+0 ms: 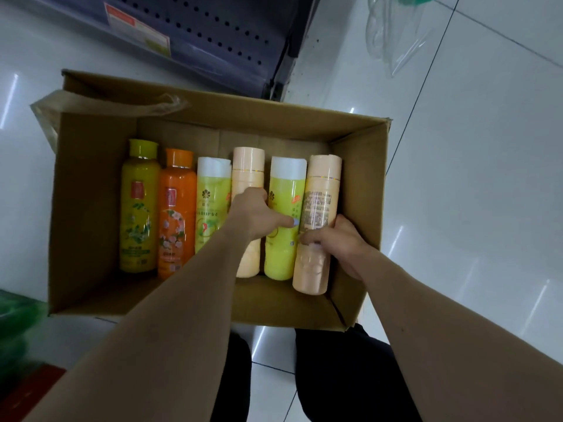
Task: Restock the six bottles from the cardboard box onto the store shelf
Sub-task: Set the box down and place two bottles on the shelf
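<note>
An open cardboard box (91,184) sits on the floor with several bottles lying side by side in it. From the left: a yellow bottle (138,208), an orange bottle (175,214), a green bottle with white cap (211,202), a peach bottle (247,169), a second green bottle (285,190) and a second peach bottle (318,208). My left hand (256,213) wraps around the first peach bottle, thumb lying across the second green bottle. My right hand (338,243) grips the rightmost peach bottle, which is lifted slightly at its lower end.
The dark perforated base of the store shelf (213,32) stands just behind the box, with a price label (137,28) on its edge. White glossy floor tiles surround the box. Clear plastic packaging (396,28) lies at top right. Green and red items (18,336) are at bottom left.
</note>
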Demonstrator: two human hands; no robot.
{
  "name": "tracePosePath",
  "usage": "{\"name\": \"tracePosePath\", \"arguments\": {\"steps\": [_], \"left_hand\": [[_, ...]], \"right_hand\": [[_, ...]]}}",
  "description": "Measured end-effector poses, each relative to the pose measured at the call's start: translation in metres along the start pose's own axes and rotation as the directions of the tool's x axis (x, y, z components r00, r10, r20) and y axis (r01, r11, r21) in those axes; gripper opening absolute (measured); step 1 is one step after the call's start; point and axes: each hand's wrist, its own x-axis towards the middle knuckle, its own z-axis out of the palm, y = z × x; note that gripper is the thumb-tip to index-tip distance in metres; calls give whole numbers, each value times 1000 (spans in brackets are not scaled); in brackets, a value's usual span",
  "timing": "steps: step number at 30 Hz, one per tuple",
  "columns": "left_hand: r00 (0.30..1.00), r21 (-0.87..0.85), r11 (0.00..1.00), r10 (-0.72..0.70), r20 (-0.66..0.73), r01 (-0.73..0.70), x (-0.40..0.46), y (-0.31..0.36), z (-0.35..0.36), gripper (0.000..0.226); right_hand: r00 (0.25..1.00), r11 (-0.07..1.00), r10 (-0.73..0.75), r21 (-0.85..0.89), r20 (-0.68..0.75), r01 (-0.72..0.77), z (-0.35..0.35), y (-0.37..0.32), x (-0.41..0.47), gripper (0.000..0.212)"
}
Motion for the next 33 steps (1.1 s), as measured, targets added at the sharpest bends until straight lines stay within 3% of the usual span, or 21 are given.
{"name": "tracePosePath", "arguments": {"steps": [5,10,13,17,21,24,29,33], "left_hand": [[1000,-119,993,-10,-27,7,-36,-11,-33,52],[996,-273,960,-82,-43,67,-89,-11,-70,61],[995,-369,928,-76,-61,48,-127,3,-93,61],[998,-464,883,-53,46,69,-183,28,-128,62],[996,-460,887,-9,84,47,-242,55,-161,60],[994,-448,893,17,110,34,-286,74,-180,59],[994,-463,886,67,81,-22,-356,98,-203,65],[994,-529,848,83,72,-32,-413,117,-218,46]], "right_hand": [[996,993,-89,-71,6,89,18,-8,-33,74],[987,991,-128,-31,100,132,35,-34,-86,39],[974,972,-205,-97,95,214,38,-54,-127,58],[956,956,-269,-89,117,280,30,-80,-188,72],[960,976,-217,29,177,215,16,-104,-249,51],[946,972,-227,116,231,205,4,-117,-297,23],[936,956,-291,28,200,291,-12,-135,-372,60],[917,936,-346,3,197,352,-21,-154,-433,46]]}}
